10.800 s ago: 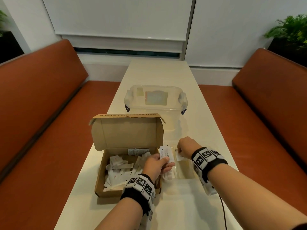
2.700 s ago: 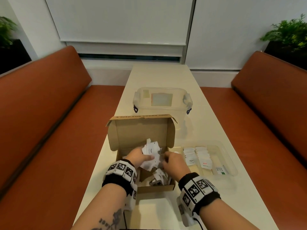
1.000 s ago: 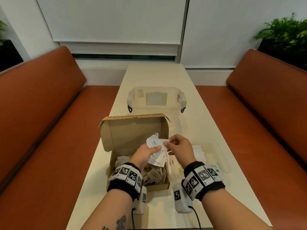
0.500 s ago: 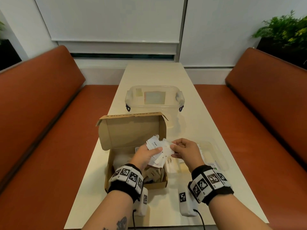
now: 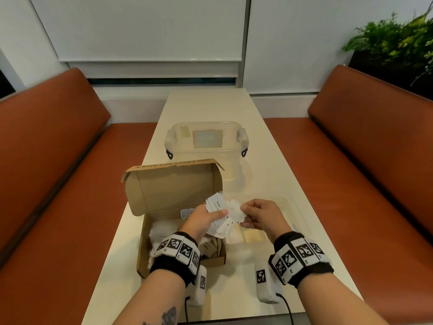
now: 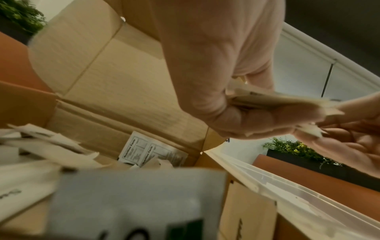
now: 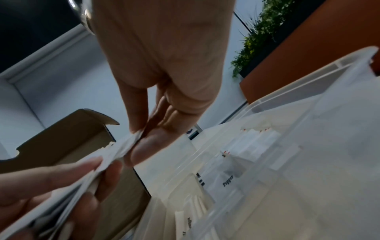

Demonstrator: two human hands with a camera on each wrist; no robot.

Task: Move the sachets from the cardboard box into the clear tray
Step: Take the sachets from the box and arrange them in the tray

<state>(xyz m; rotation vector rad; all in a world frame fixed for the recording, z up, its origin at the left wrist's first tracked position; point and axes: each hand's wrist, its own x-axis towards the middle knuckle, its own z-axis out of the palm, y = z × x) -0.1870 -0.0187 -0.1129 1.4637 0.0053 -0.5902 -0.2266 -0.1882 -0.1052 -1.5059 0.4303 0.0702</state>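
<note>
**Both hands on one bunch of sachets above the box edge**

We see the left hand (image 5: 203, 219) gripping a fanned bunch of white sachets (image 5: 222, 215), thumb on top and fingers curled beneath. The right hand (image 5: 262, 215) pinches the right end of the same bunch between thumb and fingertips; the right wrist view shows that pinch closing on the edge of one sachet. The bunch hangs in the air over the right rim of the cardboard box (image 5: 178, 233), whose lid stands open behind it. More sachets lie loose inside the box, near the left wall and under the left wrist.

The clear tray (image 5: 297, 214) sits on the table (image 5: 234, 289) just right of the box, mostly hidden by the right hand in the head view. In the right wrist view we can make out its compartments with sachets already lying in them, one marked "Pepper".

Compared with half a second ago, the two hands sit in much the same place and the bunch is held the same way. A second ago the right hand was a little further left, over the box; 2.7 seconds ago both hands were down inside the box.

A lidded clear container (image 5: 206, 139) stands further along the table, behind the box.
</note>
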